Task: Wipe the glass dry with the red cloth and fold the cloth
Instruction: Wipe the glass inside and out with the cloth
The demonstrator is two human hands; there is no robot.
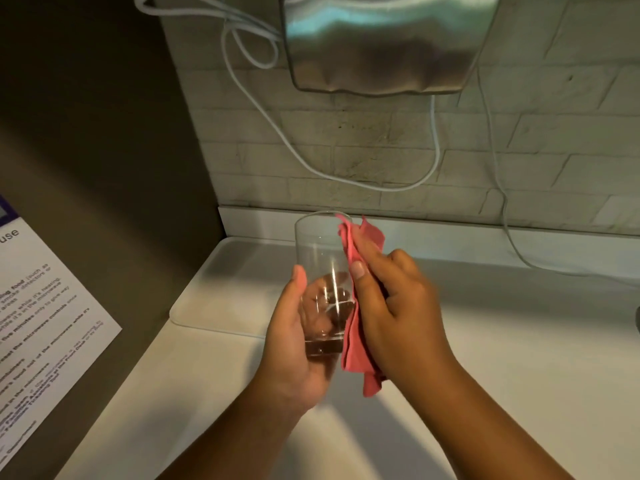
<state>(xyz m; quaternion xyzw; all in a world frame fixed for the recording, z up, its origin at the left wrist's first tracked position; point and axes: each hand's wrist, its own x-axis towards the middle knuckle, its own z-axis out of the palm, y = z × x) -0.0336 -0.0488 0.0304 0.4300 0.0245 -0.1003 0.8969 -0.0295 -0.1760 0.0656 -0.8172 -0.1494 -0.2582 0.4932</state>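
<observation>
A clear drinking glass (320,251) is held upright above the white counter, its base resting in my left hand (294,344), whose fingers wrap its lower half. The red cloth (356,348) is pressed against the glass's right side by my right hand (391,306). The cloth runs from the rim down past the base, and a loose corner hangs below. My right thumb lies on the cloth against the glass wall. Part of the cloth is hidden under my right palm.
A shallow white tray (214,299) sits on the white counter (519,358) behind the glass. A steel wall unit (381,46) hangs above with white cables (263,109) looping down the tiled wall. A printed notice (45,317) is on the dark panel at left.
</observation>
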